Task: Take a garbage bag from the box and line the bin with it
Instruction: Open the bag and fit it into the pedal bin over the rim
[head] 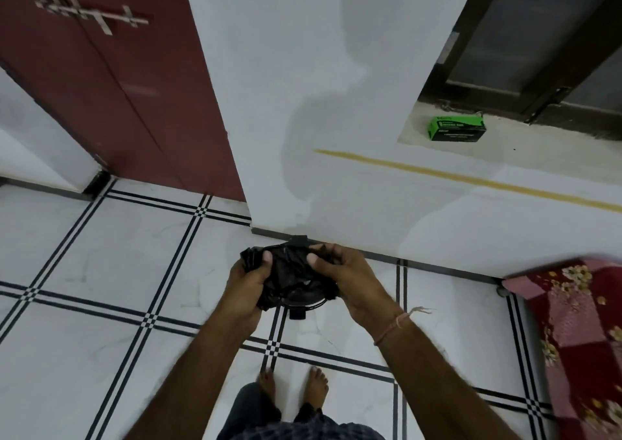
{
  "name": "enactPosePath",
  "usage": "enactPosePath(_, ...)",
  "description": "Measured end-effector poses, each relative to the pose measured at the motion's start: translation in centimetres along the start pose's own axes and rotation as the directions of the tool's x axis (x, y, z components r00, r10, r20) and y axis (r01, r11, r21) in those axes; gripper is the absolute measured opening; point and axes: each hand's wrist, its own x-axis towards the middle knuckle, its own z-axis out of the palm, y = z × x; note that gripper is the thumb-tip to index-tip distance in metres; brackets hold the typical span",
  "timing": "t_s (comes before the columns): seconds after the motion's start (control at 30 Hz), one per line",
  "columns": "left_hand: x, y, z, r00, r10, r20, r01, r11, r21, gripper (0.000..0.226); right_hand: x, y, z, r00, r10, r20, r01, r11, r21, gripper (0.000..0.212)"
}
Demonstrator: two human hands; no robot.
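The light is dim and cool, flat and even over everything. Beyond my right hand (350, 280) a soft grey shadow (319, 130) spreads up the white wall (387, 52). The black bag (291, 273) between my hands reads as one dark mass, its folds barely told apart. The red floral cloth (579, 332) far to the right of my right hand is smeared with blur. Toward the edges, straight floor lines (134, 318) and the door bow outward.

Red door (111, 79), floral blanket (579, 332)
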Motion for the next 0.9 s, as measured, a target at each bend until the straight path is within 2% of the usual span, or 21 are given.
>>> enactPosePath(0.1,-0.2,-0.2,-0.5,0.997,0.041,-0.064,-0.045,0.998,-0.051,0.025,-0.2,0.3,0.1,0.999,0.039,-0.026,-0.038,0.997,0.073,0.015)
enactPosePath(0.2,0.0,-0.1,-1.3,0.993,0.026,-0.111,-0.032,0.998,-0.061,0.016,0.1,0.2,0.8,0.995,0.008,-0.098,0.005,0.992,0.126,0.015)
enactPosePath(0.27,0.6,0.1,-2.6,0.991,0.007,-0.132,0.001,0.998,0.058,0.018,0.4,0.0,1.4,0.984,-0.072,-0.163,0.086,0.993,0.083,0.011)
enactPosePath(0.3,0.8,0.2,-3.3,0.992,0.029,-0.123,-0.007,0.985,0.175,0.027,0.5,-0.3,1.8,0.980,-0.119,-0.157,0.127,0.991,0.041,0.011)
enactPosePath(0.33,0.8,0.5,-3.9,0.994,0.072,-0.077,-0.046,0.954,0.296,0.042,0.6,-0.8,2.2,0.978,-0.163,-0.130,0.163,0.987,-0.008,0.014)
enactPosePath(0.4,0.5,1.4,-4.2,0.980,0.158,0.122,-0.196,0.881,0.430,0.072,0.8,-1.9,2.7,0.974,-0.226,0.000,0.224,0.966,-0.128,0.021)
enactPosePath(0.47,0.6,3.2,-3.8,0.920,0.170,0.354,-0.326,0.833,0.447,0.080,0.8,-3.5,3.9,0.965,-0.222,0.136,0.249,0.941,-0.228,0.021)
enactPosePath(0.5,1.0,4.0,-3.3,0.893,0.146,0.425,-0.350,0.820,0.454,0.073,0.9,-4.1,4.3,0.959,-0.216,0.182,0.259,0.929,-0.263,0.021)
enactPosePath(0.57,1.7,5.6,-2.4,0.870,0.134,0.475,-0.363,0.827,0.430,0.042,1.2,-5.1,4.7,0.952,-0.223,0.211,0.275,0.925,-0.264,0.016)
enactPosePath(0.63,2.0,6.4,-2.3,0.873,0.216,0.437,-0.387,0.852,0.352,0.022,1.3,-5.4,5.0,0.955,-0.254,0.153,0.279,0.943,-0.180,0.015)
enactPosePath(0.73,2.4,6.4,-3.0,0.918,0.255,0.305,-0.332,0.913,0.236,0.024,0.5,-5.0,5.8,0.978,-0.193,0.084,0.195,0.981,-0.015,0.030)
enactPosePath(0.8,2.6,6.3,-3.3,0.942,0.211,0.261,-0.252,0.958,0.137,0.026,0.1,-3.9,6.4,0.985,-0.160,0.058,0.157,0.986,0.050,0.025)
enactPosePath(0.87,2.6,6.2,-3.6,0.956,0.157,0.248,-0.188,0.976,0.106,0.028,0.0,-3.1,6.9,0.989,-0.150,-0.020,0.151,0.985,0.088,0.012)
enactPosePath(0.9,2.5,6.2,-3.7,0.959,0.140,0.246,-0.170,0.980,0.103,0.027,0.1,-2.8,6.9,0.986,-0.154,-0.064,0.160,0.982,0.101,0.013)
